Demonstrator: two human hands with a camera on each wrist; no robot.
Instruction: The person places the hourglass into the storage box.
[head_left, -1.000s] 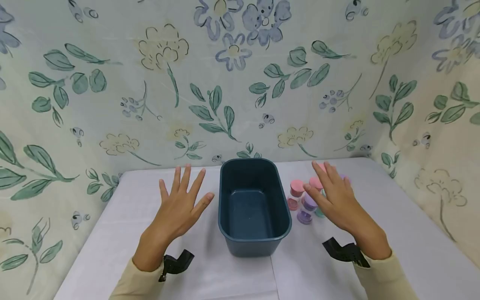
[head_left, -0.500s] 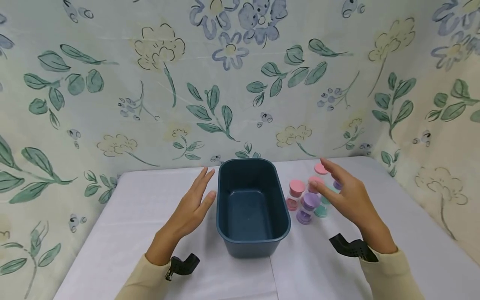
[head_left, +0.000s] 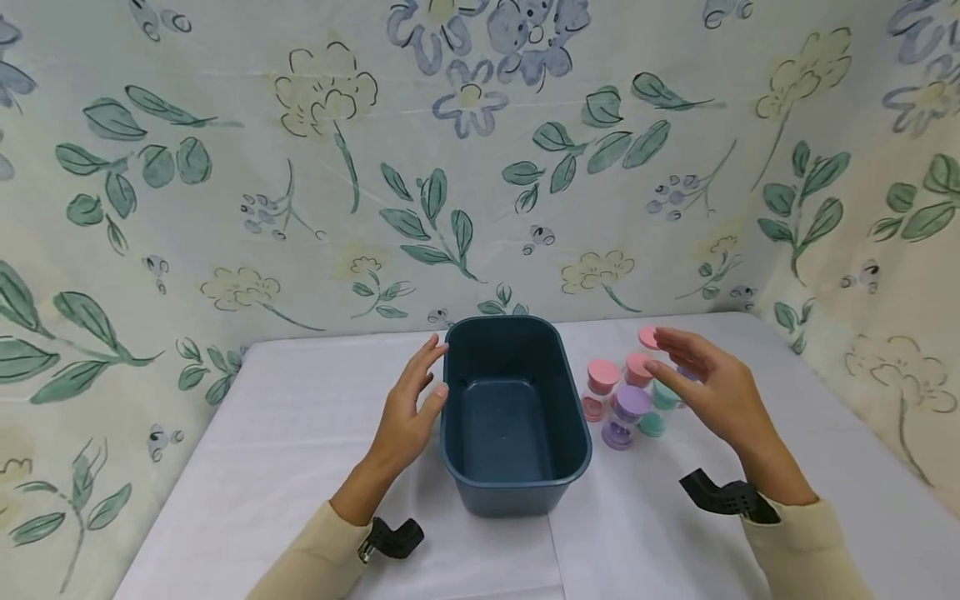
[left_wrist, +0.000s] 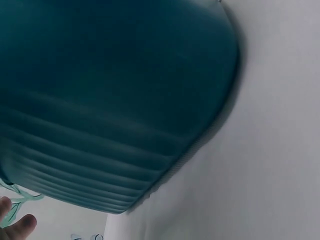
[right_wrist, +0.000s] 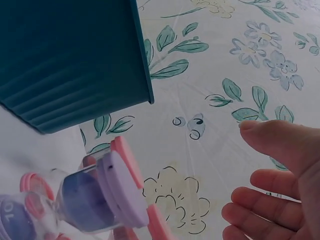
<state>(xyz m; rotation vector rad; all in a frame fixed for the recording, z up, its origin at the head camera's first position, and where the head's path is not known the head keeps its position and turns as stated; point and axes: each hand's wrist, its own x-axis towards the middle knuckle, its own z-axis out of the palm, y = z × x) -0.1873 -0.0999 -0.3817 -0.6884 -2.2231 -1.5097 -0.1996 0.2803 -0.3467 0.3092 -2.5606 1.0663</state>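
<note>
Now | one bin (head_left: 517,498) | six-plus hourglasses (head_left: 633,402) | left hand (head_left: 405,423), right hand (head_left: 718,390): fingers (right_wrist: 260,207) relaxed, thumbs (right_wrist: 280,142) apart

A: What colour is the rectangular bin (head_left: 517,498) showing?
B: Deep teal-blue, with parallel ribs striping its outer wall.
A: And the sand timers?
B: The purple sand timer (head_left: 632,403) is wearing lavender ends, with blue-violet sand showing through clear glass. Pink sand timers (head_left: 602,377) and a mint-green sand timer (head_left: 652,424) are adding their pastels.
A: The fabrics?
B: The tablecloth (head_left: 315,400) is looking plain white. The backdrop cloth (head_left: 480,208) is displaying green leaves, pale yellow blooms and periwinkle flowers on off-white.
A: The sleeves (head_left: 318,554)?
B: They're showing cream, and the wrist mounts (head_left: 397,540) black.
</note>
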